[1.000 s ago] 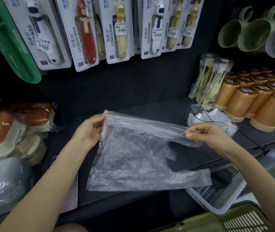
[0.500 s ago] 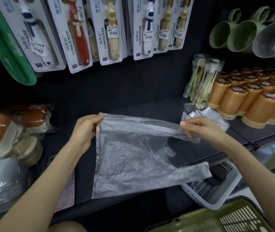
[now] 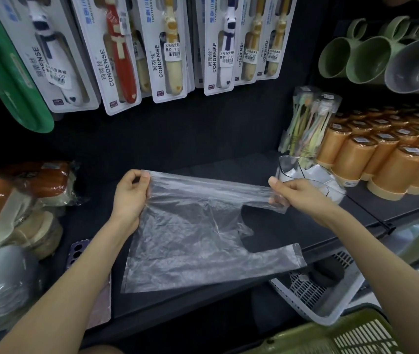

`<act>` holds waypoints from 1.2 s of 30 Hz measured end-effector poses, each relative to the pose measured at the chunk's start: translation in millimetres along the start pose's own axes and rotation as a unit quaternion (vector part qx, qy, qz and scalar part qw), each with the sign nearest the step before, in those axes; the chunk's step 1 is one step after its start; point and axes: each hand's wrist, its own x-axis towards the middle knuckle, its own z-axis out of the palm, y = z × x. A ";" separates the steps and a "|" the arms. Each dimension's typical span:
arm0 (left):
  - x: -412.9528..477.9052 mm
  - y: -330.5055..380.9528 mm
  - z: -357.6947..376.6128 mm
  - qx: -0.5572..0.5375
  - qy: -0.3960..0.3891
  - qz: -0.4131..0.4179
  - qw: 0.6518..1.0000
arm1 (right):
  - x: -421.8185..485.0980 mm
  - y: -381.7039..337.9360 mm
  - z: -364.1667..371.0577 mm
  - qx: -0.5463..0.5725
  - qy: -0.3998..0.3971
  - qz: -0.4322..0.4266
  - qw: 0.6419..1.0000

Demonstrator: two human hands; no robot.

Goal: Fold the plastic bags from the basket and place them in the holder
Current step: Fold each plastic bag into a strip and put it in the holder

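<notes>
1 wide-angle camera, worn on the person's head, looks forward and down at a dark shop shelf from close by. The left hand and right hand sit mid-frame with the plastic bag between them, toothbrush packs along the top edge.

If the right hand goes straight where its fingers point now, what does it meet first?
Pointing along the top edge of the plastic bag, the right hand probably meets the left hand first; depth unclear.
</notes>
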 end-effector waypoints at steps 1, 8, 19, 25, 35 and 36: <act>2.4 -0.3 -1.5 0.002 0.003 -0.002 1.000 | -1.3 -0.4 -1.7 -0.010 -0.024 -0.012 1.000; 13.1 -8.7 -12.1 0.066 -0.027 -0.003 0.997 | 1.7 15.9 -10.4 -0.187 -0.030 -0.057 0.980; 14.5 -27.1 -3.6 0.173 -0.028 -0.046 0.983 | 4.2 12.9 21.5 -0.282 0.180 -0.062 0.941; -2.6 -30.0 1.0 0.472 0.053 0.179 0.861 | -3.7 -23.6 92.8 -0.274 0.087 -0.194 0.938; -38.2 -52.1 -2.6 0.512 -0.239 0.184 0.804 | 31.4 -11.8 132.0 -0.411 -0.017 -0.096 0.907; -37.8 -52.0 -3.1 0.514 -0.242 0.179 0.803 | 35.1 -8.6 126.7 -0.404 -0.024 -0.086 0.910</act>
